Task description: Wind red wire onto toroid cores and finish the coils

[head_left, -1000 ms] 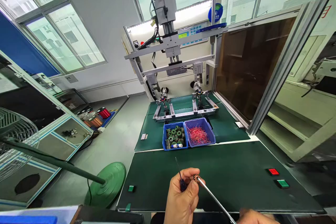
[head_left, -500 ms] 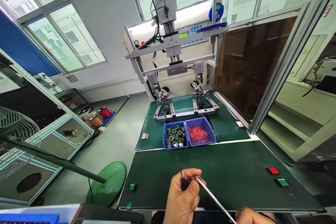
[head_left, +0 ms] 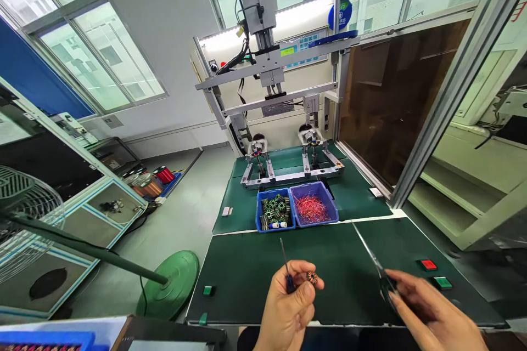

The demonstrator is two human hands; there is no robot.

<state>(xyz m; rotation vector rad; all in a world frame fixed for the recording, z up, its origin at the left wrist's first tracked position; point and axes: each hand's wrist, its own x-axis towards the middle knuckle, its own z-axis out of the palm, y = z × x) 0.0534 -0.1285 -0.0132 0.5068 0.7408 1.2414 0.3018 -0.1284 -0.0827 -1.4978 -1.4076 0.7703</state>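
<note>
My left hand is closed, pinching a small copper-wound motor core between thumb and fingertips. The same hand also holds a small screwdriver, its dark handle between the fingers and its thin shaft pointing up. My right hand grips the black handles of scissors, whose long, slightly blurred silver blades point up and left, apart from the core. Beyond my hands stand a blue bin with several green-and-black cores and two white-and-blue cylinders, and a purple bin of red and yellow wire scraps.
A winding machine with two fixtures stands behind the bins. The green worktop carries green and red buttons at the right and a green button at the left. A fan stand is on the left floor.
The scissors have moved away from the core, swinging up and to the right. My right hand has come up into view. The machine's two fixtures have shifted slightly; my left hand stays nearly still.
</note>
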